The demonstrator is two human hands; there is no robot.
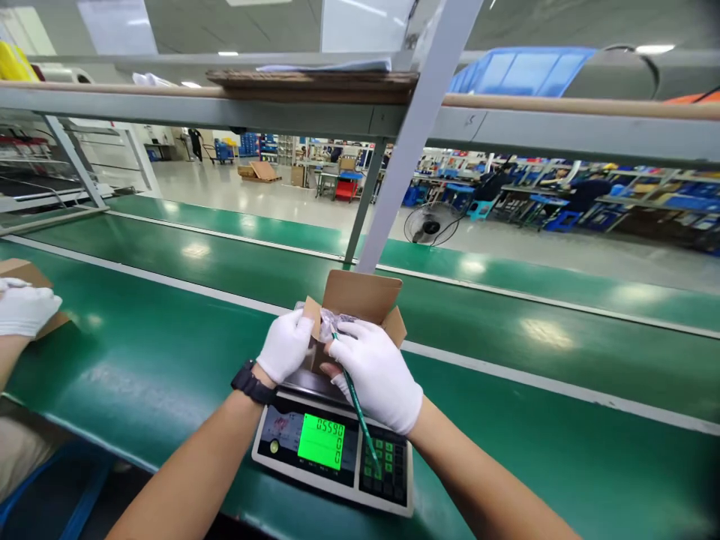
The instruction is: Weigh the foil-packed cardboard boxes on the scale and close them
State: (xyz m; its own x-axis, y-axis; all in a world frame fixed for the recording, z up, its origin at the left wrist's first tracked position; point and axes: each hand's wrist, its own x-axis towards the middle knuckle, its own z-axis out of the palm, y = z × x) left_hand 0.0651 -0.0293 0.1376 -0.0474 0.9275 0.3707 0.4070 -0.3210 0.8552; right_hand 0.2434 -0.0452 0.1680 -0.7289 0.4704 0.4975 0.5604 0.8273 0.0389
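An open cardboard box (363, 292) stands on a digital weighing scale (331, 450), its back flap raised. Clear plastic packaging (329, 324) shows inside; its contents I cannot make out. My left hand (286, 345), in a white glove, grips the box's left side flap. In my gloved right hand (376, 371) is a slim green pencil (358, 412), slanting down over the scale's keypad. The fingers of that hand reach over the box opening, beside the plastic. The lit green display (322, 441) reads 0.5590 on top.
At the far left, a co-worker's gloved hand (25, 309) is on another cardboard box (28, 274). The green belt (169, 352) runs across the bench. A slanted post (402, 150) rises behind the box to an overhead shelf (315, 112). A fan (431, 225) stands beyond.
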